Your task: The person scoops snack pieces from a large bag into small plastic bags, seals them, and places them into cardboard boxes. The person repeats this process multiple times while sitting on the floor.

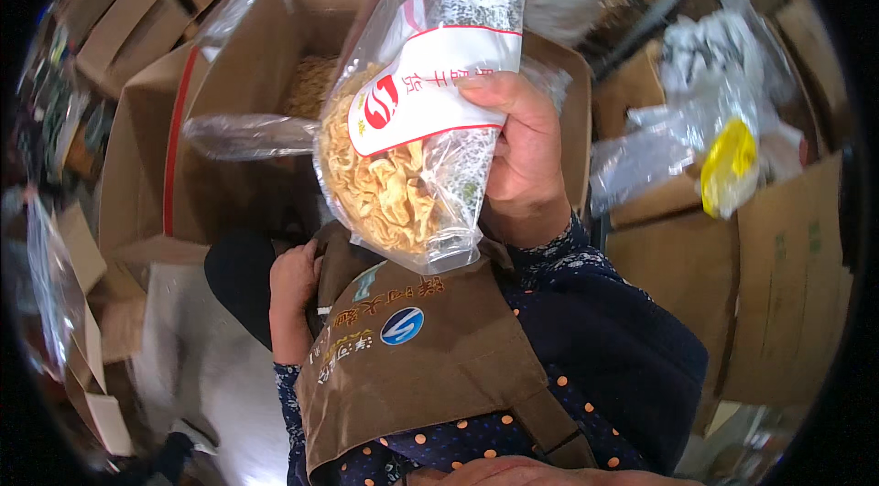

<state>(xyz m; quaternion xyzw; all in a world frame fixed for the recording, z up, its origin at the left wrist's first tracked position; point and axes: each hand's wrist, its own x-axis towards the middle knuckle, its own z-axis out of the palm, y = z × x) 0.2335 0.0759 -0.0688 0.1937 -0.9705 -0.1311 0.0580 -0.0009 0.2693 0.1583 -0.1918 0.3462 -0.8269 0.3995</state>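
Note:
Raised over the lap, my right hand (pixel 525 136) grips a clear plastic bag (pixel 412 108) with a white printed band and red edges. Pale yellow, curled dried pieces (pixel 384 191) fill the bag's lower left part. The thumb lies across the band; the other fingers are mostly hidden behind the bag. My left hand (pixel 295 276) lies low at the left edge of the brown apron (pixel 439 349), beside the dark-clad knee, with its fingers partly hidden. Behind the bag stands an open cardboard box (pixel 240 74) with loose tan pieces (pixel 312 84) inside.
A clear plastic bag or film (pixel 250 136) sticks out left of the held bag. At the right, crumpled plastic bags (pixel 714 74) and a yellow-and-clear one (pixel 729 163) lie on cardboard boxes (pixel 786 294). More cartons stand at the left. A shoe (pixel 196 436) shows at the lower left.

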